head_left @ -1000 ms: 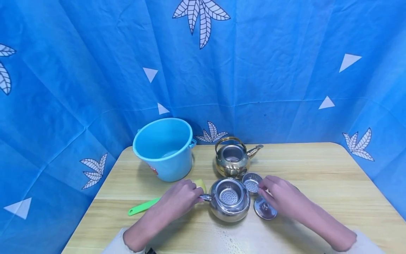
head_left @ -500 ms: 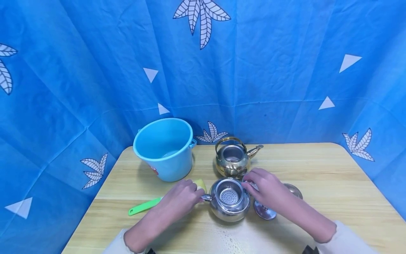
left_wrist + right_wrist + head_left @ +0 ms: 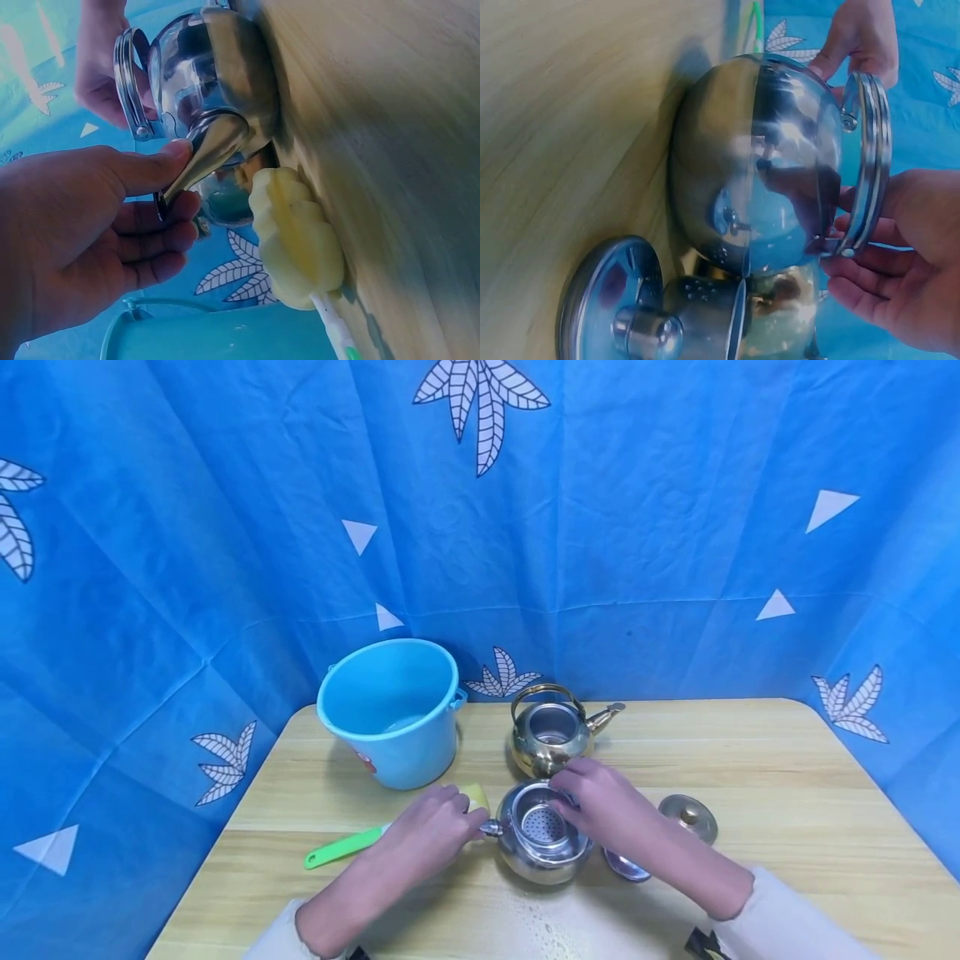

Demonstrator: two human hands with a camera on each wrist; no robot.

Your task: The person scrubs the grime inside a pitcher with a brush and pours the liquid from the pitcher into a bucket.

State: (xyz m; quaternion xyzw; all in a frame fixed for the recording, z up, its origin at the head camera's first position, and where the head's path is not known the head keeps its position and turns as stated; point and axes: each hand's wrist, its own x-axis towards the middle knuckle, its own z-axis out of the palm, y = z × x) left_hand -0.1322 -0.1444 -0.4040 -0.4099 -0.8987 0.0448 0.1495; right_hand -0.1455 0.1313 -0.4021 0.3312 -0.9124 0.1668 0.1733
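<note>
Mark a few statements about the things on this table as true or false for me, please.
1. The left grip pinches the spout of the round silver metal teapot. True.
2. Both grips are on that spout. False: the right grip is by the teapot's curved silver metal handle.
3. A round perforated metal strainer sits in the silver teapot's mouth. True.
4. In the head view, the round light-blue plastic bucket stands left of the round gold-coloured metal teapot. True.
5. The gold teapot's mouth is covered. False: it is open at the top.
6. The green-handled yellow sponge brush stands in the bucket. False: the brush lies on the pale wood-grain table.
</note>
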